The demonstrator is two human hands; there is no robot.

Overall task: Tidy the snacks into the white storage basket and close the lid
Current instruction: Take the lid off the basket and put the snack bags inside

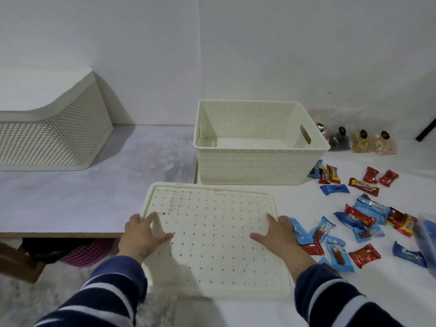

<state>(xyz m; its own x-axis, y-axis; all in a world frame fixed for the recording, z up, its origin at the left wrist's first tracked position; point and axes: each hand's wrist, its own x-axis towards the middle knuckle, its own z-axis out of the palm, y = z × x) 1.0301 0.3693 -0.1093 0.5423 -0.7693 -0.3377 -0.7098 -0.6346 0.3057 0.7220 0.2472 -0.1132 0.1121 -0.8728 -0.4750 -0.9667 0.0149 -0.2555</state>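
Observation:
The white storage basket [257, 161] stands open with nothing inside it, at the middle of the table. Its perforated white lid [212, 232] lies flat in front of it, underside up. My left hand [141, 234] grips the lid's left edge, thumb on top. My right hand [276, 234] grips the right edge the same way. Several red and blue wrapped snacks [363, 223] lie scattered on the table to the right of the lid and basket. Small clear bags of nuts [361, 141] stand behind them by the wall.
A larger white mesh basket [47, 138] with a lid sits at the far left on a grey surface. A pink basket [85, 253] sits under the table edge. A bluish clear container [427, 239] is at the right edge.

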